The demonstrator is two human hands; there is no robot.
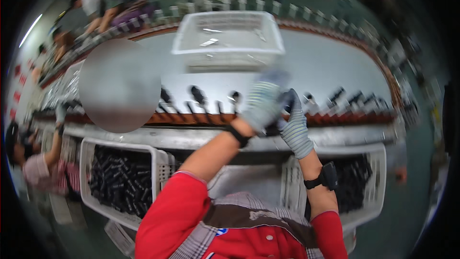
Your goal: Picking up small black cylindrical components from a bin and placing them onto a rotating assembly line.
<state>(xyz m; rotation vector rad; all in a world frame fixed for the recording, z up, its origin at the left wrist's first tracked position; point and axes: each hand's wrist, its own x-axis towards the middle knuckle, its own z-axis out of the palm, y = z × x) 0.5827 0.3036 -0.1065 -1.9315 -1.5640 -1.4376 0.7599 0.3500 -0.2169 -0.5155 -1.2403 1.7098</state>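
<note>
Both my hands wear striped grey gloves and are close together over the near edge of the white work table. My left hand (264, 98) is smeared by motion, so its fingers and anything in them cannot be made out. Beside it, my right hand (295, 132) has its fingers curled round a small black part (288, 100), partly hidden by the glove. Along the brown rail (215, 118) at the table edge stand several black parts (197, 95), some upright and some tilted. More black parts (337, 97) stand to the right of my hands.
A white plastic crate (230, 60) with clear bags in it sits on the table (330, 50). White crates of black parts flank me at left (155, 172) and right (378, 177). At the far left, a co-worker's gloved hand (60, 113) reaches the rail. A blurred round patch hides part of the table.
</note>
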